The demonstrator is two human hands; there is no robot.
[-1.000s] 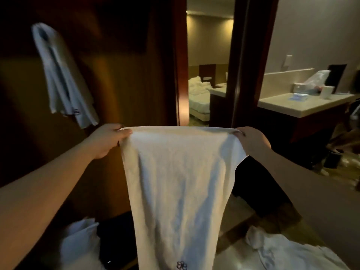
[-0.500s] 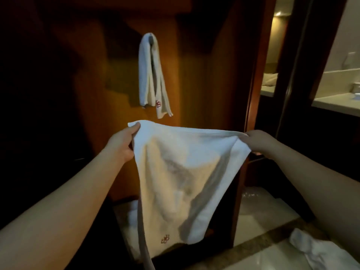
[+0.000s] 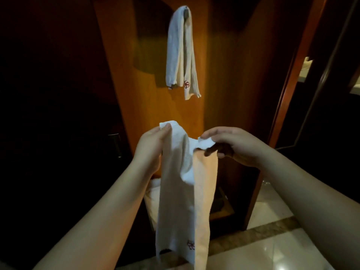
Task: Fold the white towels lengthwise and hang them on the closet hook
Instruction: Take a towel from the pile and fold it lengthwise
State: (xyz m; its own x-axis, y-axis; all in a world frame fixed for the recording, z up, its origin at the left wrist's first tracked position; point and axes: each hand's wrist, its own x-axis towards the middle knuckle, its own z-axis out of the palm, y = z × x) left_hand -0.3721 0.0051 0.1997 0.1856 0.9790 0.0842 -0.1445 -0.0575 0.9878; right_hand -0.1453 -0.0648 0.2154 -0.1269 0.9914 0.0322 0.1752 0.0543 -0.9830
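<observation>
A white towel [image 3: 185, 193] with a small red flower emblem hangs down in front of me, its two top corners drawn close together so it folds lengthwise. My left hand [image 3: 151, 147] pinches its left top corner. My right hand [image 3: 231, 144] pinches the right top corner a short way to the right. Above, a second folded white towel [image 3: 180, 53] with the same emblem hangs from the closet hook [image 3: 186, 11] on the orange wooden panel.
The open closet's wooden side panel [image 3: 253, 94] stands to the right, with a dark door frame beyond it. More white cloth [image 3: 153, 197] lies low inside the closet behind the held towel. Glossy tiled floor [image 3: 282, 250] spreads at the lower right. The left side is dark.
My hands have come together, bringing the towel's top corners close and narrowing it into a lengthwise fold. My view has swung toward the closet, so the hung towel sits straight ahead.
</observation>
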